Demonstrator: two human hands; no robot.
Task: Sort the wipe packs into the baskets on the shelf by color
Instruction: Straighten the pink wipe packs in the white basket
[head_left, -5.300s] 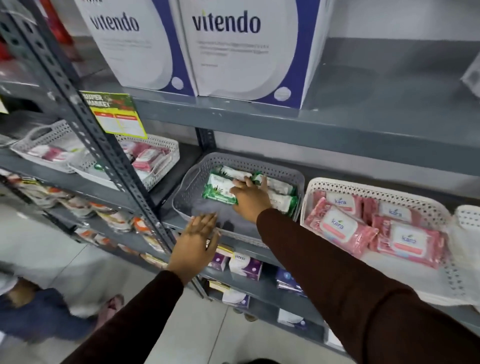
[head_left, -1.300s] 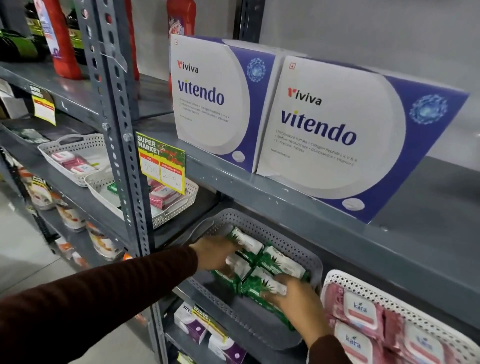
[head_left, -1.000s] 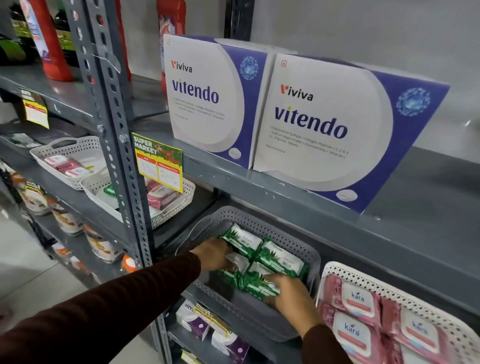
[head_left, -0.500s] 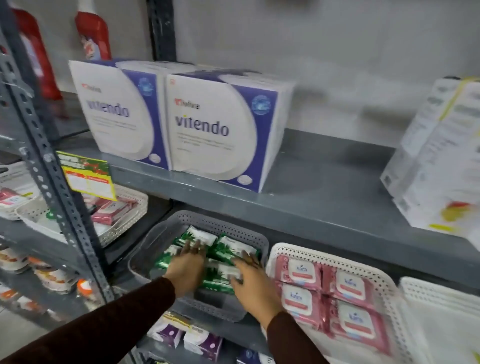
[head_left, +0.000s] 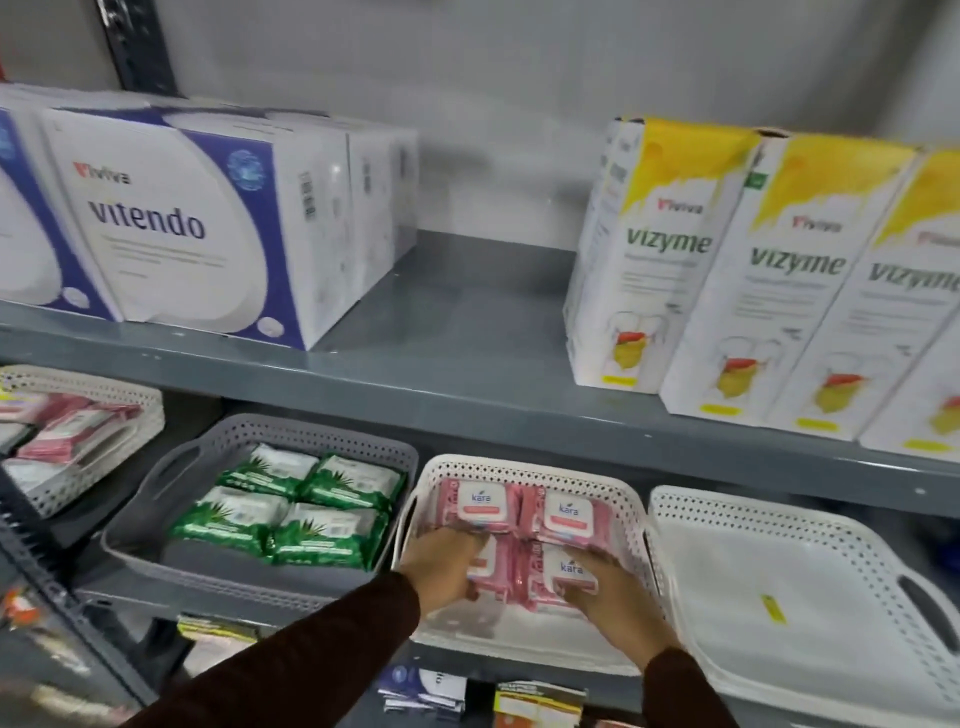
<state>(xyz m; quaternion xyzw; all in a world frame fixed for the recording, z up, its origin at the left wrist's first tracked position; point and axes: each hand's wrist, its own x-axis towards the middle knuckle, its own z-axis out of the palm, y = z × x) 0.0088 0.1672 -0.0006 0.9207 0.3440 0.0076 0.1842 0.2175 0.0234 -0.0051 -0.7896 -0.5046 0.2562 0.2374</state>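
Note:
Several green wipe packs (head_left: 291, 514) lie flat in a grey perforated basket (head_left: 311, 431) on the lower shelf. To its right, a white perforated basket (head_left: 519, 465) holds several pink wipe packs (head_left: 566, 512). My left hand (head_left: 441, 569) curls over the front-left pink pack in that basket. The front-right pink pack is under the fingers of my right hand (head_left: 615, 605). Both hands cover parts of the front packs. Both of my sleeves are dark brown.
A second white basket (head_left: 779, 571) at the right holds only a small yellow sticker. At the far left, another white basket (head_left: 104, 384) contains pink packs. Vitendo boxes (head_left: 171, 223) and Vizyme boxes (head_left: 779, 291) stand on the shelf above. A grey upright (head_left: 31, 571) crosses the lower left.
Both hands left the green packs in the grey basket and moved right onto the pink packs in the white basket. The view swung right, and the Vizyme boxes came into view.

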